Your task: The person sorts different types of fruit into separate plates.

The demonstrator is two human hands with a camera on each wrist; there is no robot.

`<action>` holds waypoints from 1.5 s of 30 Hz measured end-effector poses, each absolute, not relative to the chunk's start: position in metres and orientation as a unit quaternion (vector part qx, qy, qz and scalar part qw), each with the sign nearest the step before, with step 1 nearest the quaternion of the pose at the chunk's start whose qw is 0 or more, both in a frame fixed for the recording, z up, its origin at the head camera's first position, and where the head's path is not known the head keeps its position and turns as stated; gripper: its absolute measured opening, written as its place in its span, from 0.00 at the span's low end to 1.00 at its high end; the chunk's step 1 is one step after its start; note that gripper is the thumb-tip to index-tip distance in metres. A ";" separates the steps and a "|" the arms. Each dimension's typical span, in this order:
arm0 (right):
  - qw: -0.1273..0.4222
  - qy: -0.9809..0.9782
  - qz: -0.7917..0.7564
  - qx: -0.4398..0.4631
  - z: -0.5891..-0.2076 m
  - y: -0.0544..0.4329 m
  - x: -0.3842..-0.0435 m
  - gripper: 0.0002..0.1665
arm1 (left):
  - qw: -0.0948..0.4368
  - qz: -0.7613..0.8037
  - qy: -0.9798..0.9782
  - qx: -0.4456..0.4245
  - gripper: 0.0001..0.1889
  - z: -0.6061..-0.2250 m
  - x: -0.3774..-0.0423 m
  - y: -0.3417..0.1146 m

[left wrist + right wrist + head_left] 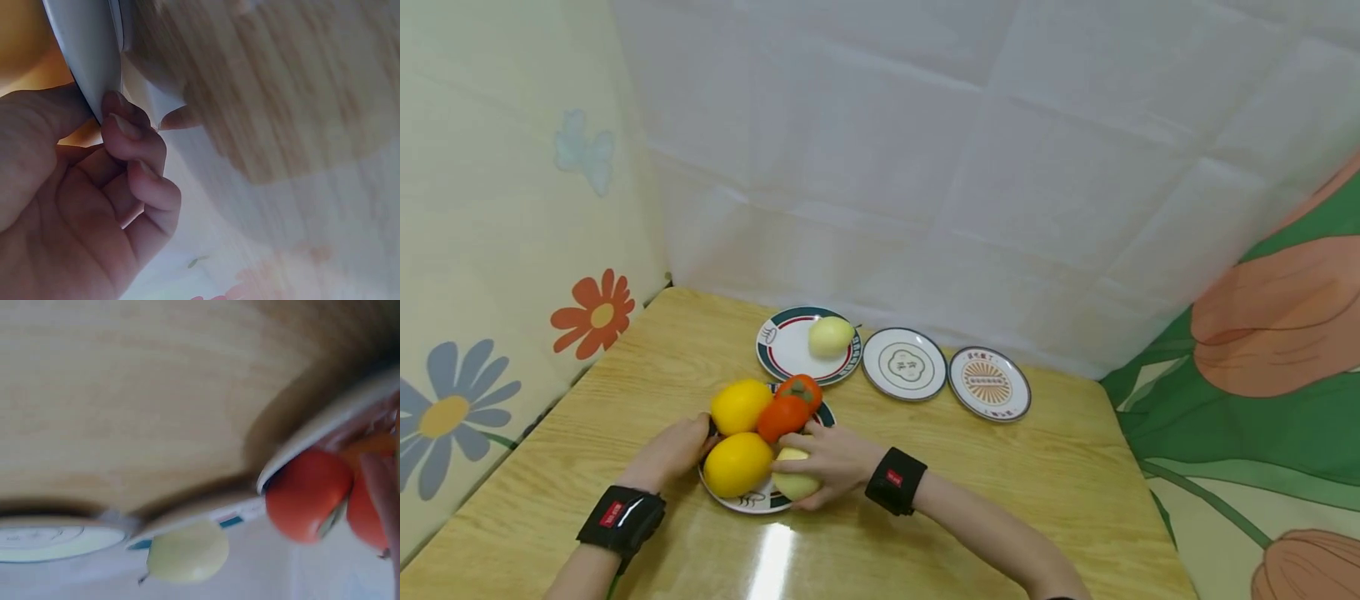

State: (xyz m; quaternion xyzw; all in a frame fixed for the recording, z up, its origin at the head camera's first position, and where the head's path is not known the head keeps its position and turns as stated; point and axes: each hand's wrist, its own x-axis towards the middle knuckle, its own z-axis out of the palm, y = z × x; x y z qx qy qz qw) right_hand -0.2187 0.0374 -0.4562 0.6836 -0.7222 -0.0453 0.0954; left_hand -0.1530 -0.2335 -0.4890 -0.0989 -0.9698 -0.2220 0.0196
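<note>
My left hand (673, 454) pinches the left rim of a fruit-laden plate (752, 500); the left wrist view shows the thumb and curled fingers on either side of the plate's edge (90, 53). My right hand (838, 458) has its fingers curled round a pale yellow-green pear (795, 482) at the plate's right side. On the same plate sit a rear yellow oval fruit (741, 407), a front yellow oval fruit (737, 465) and two red-orange round fruits (782, 418) with green leafy tops. Fingers partly cover the held pear.
Behind the fruit stands a green-rimmed plate (790, 346) with another pear (831, 337) on it. Two smaller plates follow to its right, one with a central emblem (887, 379), one with a sunburst print (1018, 396). White cloth (887, 208) hangs behind the wooden table (1000, 500).
</note>
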 end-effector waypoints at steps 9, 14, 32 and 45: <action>0.231 -0.824 0.086 0.510 -0.433 0.055 -0.277 0.38 | 0.017 -0.218 -0.970 -0.106 0.09 -0.489 -0.153 -0.234; 0.125 -0.918 0.061 0.372 -0.444 0.036 -0.310 0.37 | -0.003 -0.225 -0.970 -0.096 0.08 -0.487 -0.153 -0.233; -0.002 -0.943 0.043 0.329 -0.445 0.014 -0.317 0.40 | 0.005 -0.224 -0.970 -0.096 0.09 -0.489 -0.153 -0.234; 0.071 -0.767 -0.113 0.627 -0.461 0.025 -0.236 0.33 | -0.008 -0.222 -0.971 -0.091 0.09 -0.490 -0.154 -0.235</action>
